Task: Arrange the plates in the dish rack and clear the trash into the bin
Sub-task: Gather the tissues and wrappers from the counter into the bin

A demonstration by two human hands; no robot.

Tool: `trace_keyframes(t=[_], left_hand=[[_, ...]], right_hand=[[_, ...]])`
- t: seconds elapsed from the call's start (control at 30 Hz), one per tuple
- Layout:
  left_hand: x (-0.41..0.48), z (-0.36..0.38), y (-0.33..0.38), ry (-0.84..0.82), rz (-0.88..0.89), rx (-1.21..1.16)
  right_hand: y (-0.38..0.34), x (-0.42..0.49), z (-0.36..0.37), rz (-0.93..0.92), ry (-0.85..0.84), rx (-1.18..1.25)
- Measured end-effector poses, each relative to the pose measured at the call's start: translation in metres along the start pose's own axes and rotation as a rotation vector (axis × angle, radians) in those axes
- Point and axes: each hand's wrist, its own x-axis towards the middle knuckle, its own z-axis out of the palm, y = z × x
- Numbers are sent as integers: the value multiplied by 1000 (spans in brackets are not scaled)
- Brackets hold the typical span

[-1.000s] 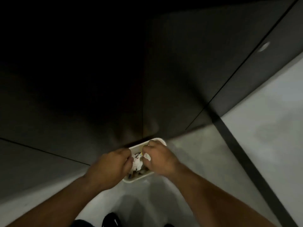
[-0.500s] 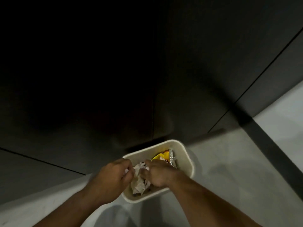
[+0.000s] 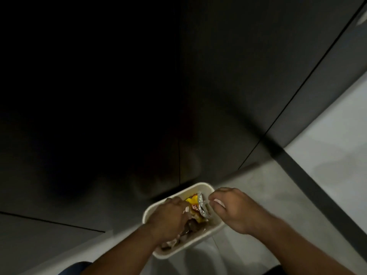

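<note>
Trash (image 3: 194,214) lies inside the pale bin (image 3: 200,185), which stands on the light grey floor (image 3: 258,187) in the lower middle of the frame, close under the dark cabinet fronts (image 3: 218,96). In the bin I can see a yellow wrapper (image 3: 190,200), a silver foil wrapper (image 3: 202,207) just beside it on the right, and some crumpled paper (image 3: 170,243) at the near end. The left hand (image 3: 168,217) is down inside the bin and covers the middle of the trash; its fingers bend downward into the pile, but I cannot tell if the grip is clamped on a piece or only rests there. The right hand (image 3: 236,211) is over the right rim of the bin, a little above it; its grip is apart, the fingers loosely bent, the thumb and first finger near each other with nothing between them. Both forearms come in from the bottom edge of the frame. A dark strip (image 3: 317,195) crosses the floor diagonally toward the lower right. The upper left of the frame is almost black and shows no detail.
</note>
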Motion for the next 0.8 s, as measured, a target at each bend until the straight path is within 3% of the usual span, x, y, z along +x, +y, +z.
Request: trace_keyframes(t=[0.2, 0.43, 0.6, 0.8], left_hand=[[-117, -186, 70, 128, 139, 42], [-246, -405, 180, 440, 225, -208], [-284, -489, 209, 580, 245, -179], [-288, -544, 200, 691, 199, -138]], right_hand=[[-77, -68, -138, -29, -3, -23], [-184, -160, -342, -116, 100, -64], [-231, -191, -435, -189, 189, -135], [-254, -176, -468, -192, 242, -145]])
